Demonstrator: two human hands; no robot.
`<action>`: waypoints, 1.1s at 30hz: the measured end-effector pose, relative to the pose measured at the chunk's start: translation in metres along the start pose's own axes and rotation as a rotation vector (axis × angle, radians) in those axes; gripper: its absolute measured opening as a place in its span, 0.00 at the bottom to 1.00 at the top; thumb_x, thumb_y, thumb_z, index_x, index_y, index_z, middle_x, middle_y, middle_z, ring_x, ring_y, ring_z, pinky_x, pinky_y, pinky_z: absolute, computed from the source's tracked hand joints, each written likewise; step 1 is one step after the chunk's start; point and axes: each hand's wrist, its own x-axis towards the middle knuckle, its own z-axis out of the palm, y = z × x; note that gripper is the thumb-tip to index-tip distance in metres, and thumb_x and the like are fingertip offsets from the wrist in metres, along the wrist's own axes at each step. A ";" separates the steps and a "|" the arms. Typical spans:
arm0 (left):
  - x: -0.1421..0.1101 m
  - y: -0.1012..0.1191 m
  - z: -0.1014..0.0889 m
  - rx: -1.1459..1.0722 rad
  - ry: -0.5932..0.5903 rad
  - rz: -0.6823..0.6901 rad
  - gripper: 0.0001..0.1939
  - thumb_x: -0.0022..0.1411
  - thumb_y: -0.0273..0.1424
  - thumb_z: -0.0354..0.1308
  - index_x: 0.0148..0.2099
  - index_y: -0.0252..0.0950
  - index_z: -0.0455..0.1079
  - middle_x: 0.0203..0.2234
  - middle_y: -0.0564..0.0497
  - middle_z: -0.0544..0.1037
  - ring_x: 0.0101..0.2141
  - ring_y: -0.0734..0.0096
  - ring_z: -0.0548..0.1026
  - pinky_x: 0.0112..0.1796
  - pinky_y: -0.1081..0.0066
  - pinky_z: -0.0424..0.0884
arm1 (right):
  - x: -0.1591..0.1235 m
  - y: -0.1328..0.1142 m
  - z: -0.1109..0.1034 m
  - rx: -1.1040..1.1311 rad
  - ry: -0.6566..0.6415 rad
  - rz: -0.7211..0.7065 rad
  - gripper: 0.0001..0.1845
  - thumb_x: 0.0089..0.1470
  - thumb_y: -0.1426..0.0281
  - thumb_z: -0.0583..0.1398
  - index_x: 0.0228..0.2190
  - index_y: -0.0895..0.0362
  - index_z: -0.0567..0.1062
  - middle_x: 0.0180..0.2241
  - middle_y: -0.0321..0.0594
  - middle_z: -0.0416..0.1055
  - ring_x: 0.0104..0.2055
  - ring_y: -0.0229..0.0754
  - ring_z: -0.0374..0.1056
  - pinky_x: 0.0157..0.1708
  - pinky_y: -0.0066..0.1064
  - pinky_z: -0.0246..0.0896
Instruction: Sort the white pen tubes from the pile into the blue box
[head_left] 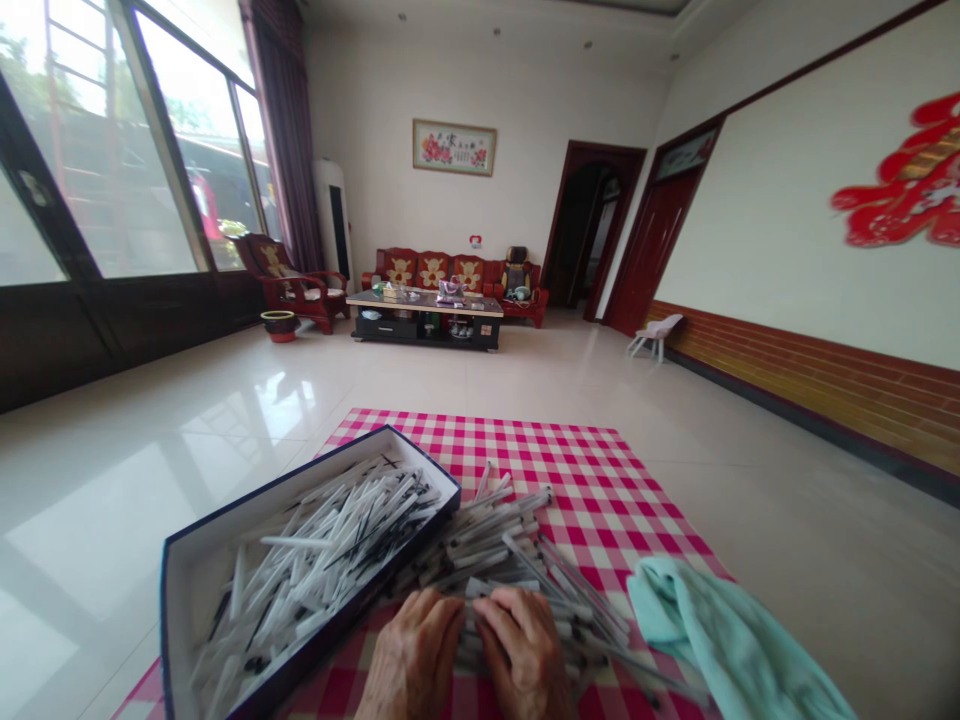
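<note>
Both my hands rest at the bottom centre on a loose heap of white pens (510, 555) lying on a red-and-white checked cloth (592, 480). My left hand (416, 655) and my right hand (525, 650) sit side by side, fingers curled down into the near edge of the heap. What the fingers hold is hidden under the hands. To the left stands a shallow dark-blue box (187, 560) with a white inside, filled with several more white pens (315, 560).
A light teal cloth (720, 640) lies bunched at the right of the checked cloth. Beyond is a glossy tiled floor, a low dark coffee table (427, 315), red wooden sofas, a small white stool (656, 335) and large windows on the left.
</note>
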 end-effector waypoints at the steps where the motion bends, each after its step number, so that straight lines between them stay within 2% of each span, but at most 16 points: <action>1: -0.001 -0.001 0.001 0.004 0.004 -0.016 0.13 0.66 0.29 0.45 0.35 0.39 0.70 0.25 0.50 0.74 0.28 0.68 0.74 0.29 0.73 0.71 | 0.000 0.000 0.000 -0.002 0.009 -0.005 0.10 0.58 0.73 0.54 0.39 0.54 0.73 0.31 0.41 0.72 0.32 0.44 0.68 0.32 0.36 0.66; 5: -0.001 -0.002 0.002 -0.007 -0.008 -0.084 0.12 0.65 0.30 0.47 0.31 0.39 0.70 0.23 0.52 0.74 0.27 0.70 0.74 0.28 0.75 0.69 | 0.001 0.000 -0.001 -0.005 0.039 -0.020 0.09 0.58 0.73 0.54 0.38 0.54 0.74 0.31 0.41 0.72 0.32 0.44 0.69 0.31 0.35 0.67; 10: 0.003 0.001 -0.004 -0.109 -0.047 -0.130 0.10 0.63 0.28 0.49 0.31 0.38 0.70 0.24 0.52 0.74 0.27 0.71 0.75 0.28 0.76 0.68 | 0.000 0.000 -0.001 0.004 0.026 -0.018 0.09 0.57 0.73 0.55 0.39 0.53 0.73 0.31 0.41 0.73 0.32 0.44 0.69 0.32 0.36 0.67; 13: 0.007 0.004 -0.015 -0.186 -0.062 -0.183 0.10 0.62 0.28 0.50 0.29 0.38 0.69 0.22 0.54 0.74 0.24 0.73 0.73 0.26 0.78 0.66 | -0.001 0.002 0.000 0.018 0.024 -0.017 0.10 0.57 0.74 0.56 0.39 0.53 0.73 0.31 0.41 0.73 0.32 0.45 0.70 0.32 0.36 0.67; 17: 0.015 0.003 -0.040 -0.217 -0.051 -0.291 0.11 0.61 0.30 0.50 0.27 0.37 0.68 0.18 0.56 0.72 0.20 0.76 0.71 0.23 0.79 0.64 | -0.004 0.006 0.002 0.030 0.038 -0.002 0.10 0.56 0.74 0.56 0.40 0.53 0.72 0.33 0.42 0.73 0.34 0.45 0.70 0.34 0.36 0.67; 23: 0.024 -0.021 -0.086 -0.134 0.084 -0.344 0.11 0.59 0.36 0.52 0.28 0.39 0.71 0.18 0.58 0.74 0.21 0.75 0.72 0.24 0.78 0.66 | -0.007 0.009 0.004 0.016 0.069 -0.012 0.10 0.56 0.75 0.57 0.41 0.55 0.72 0.34 0.43 0.73 0.35 0.46 0.70 0.35 0.39 0.67; 26: 0.021 -0.039 -0.104 -0.090 0.264 -0.470 0.12 0.56 0.41 0.55 0.31 0.40 0.73 0.21 0.57 0.77 0.23 0.72 0.74 0.25 0.77 0.68 | -0.007 0.009 0.004 0.005 0.074 -0.011 0.10 0.56 0.75 0.56 0.40 0.55 0.72 0.34 0.44 0.73 0.35 0.46 0.70 0.36 0.39 0.68; 28: 0.017 -0.049 -0.110 0.016 0.418 -0.596 0.13 0.55 0.43 0.55 0.34 0.40 0.73 0.23 0.56 0.78 0.24 0.71 0.75 0.27 0.76 0.68 | -0.007 0.009 0.004 0.005 0.076 -0.010 0.10 0.56 0.75 0.56 0.41 0.55 0.72 0.34 0.44 0.73 0.35 0.46 0.70 0.35 0.39 0.68; 30: 0.014 -0.057 -0.111 0.177 0.521 -0.677 0.13 0.56 0.43 0.54 0.36 0.40 0.73 0.24 0.55 0.77 0.25 0.69 0.75 0.29 0.73 0.68 | -0.007 0.009 0.005 0.010 0.081 -0.015 0.10 0.56 0.75 0.56 0.41 0.55 0.72 0.34 0.44 0.72 0.35 0.46 0.70 0.35 0.39 0.68; 33: 0.012 -0.068 -0.107 0.369 0.529 -0.649 0.12 0.59 0.39 0.51 0.36 0.38 0.72 0.28 0.51 0.78 0.29 0.66 0.76 0.30 0.71 0.67 | -0.008 0.009 0.005 0.013 0.079 -0.019 0.11 0.55 0.76 0.56 0.40 0.56 0.72 0.34 0.44 0.72 0.35 0.46 0.70 0.34 0.38 0.68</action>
